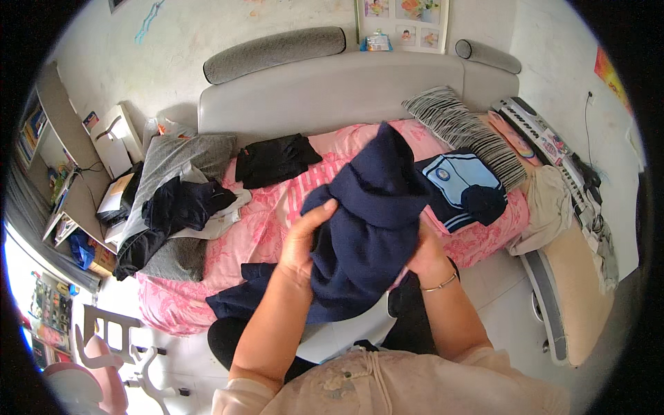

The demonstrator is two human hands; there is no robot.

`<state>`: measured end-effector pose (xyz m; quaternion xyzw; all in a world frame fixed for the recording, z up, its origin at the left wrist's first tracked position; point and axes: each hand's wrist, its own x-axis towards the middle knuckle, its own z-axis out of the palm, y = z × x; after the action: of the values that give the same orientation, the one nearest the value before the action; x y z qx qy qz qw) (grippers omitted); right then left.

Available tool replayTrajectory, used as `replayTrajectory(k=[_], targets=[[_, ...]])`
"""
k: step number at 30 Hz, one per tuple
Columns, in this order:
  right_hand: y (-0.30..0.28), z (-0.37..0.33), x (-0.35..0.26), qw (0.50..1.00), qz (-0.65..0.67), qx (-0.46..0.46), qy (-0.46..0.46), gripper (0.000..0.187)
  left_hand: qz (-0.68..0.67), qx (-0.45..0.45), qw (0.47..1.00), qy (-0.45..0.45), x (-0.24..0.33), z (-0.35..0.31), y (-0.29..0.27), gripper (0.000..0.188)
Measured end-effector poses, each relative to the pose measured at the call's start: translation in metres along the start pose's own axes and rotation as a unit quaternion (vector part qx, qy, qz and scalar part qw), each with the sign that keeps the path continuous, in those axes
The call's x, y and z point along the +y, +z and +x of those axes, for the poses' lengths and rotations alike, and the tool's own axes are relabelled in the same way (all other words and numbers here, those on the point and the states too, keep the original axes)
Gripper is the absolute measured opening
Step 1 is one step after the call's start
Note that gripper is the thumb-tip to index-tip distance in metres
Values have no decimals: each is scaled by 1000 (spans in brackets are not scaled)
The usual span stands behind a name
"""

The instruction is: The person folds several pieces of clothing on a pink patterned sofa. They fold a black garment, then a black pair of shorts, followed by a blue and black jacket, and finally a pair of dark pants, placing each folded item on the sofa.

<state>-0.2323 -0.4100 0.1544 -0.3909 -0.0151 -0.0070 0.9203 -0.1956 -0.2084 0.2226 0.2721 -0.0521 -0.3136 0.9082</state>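
Observation:
A navy blue garment of thick, soft cloth hangs bunched in front of me, with a pointed, hood-like part at its top. My left hand grips its left side, thumb on top and the other fingers hidden behind the cloth. On the opposite side my right hand is closed around the garment's edge, its fingers mostly out of sight. A sleeve-like length of the same navy cloth spreads left over the bed's near edge. Beyond my right hand lies a folded light blue and navy garment.
The bed has a pink patterned sheet. On it are folded black clothing, a heap of dark clothes and a striped pillow. Shelves stand left; a keyboard instrument lies right. A pink-and-white chair is at lower left.

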Motion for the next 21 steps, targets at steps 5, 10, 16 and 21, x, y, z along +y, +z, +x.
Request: replayTrajectory(k=[5,10,16,21], targets=[[15,-1,-22,965,-162,-5,-208,64,157,-2,972,173,24,-4,27,26],[26,-2,-37,894,-240,88,-368,49,207,-2,946,250,38,-7,30,17],[63,-11,-46,688,-556,-51,-464,38,227,-9,944,239,40,-6,13,18],[76,3,-35,771,-533,-117,-329,27,226,-40,951,208,39,-10,8,19]])
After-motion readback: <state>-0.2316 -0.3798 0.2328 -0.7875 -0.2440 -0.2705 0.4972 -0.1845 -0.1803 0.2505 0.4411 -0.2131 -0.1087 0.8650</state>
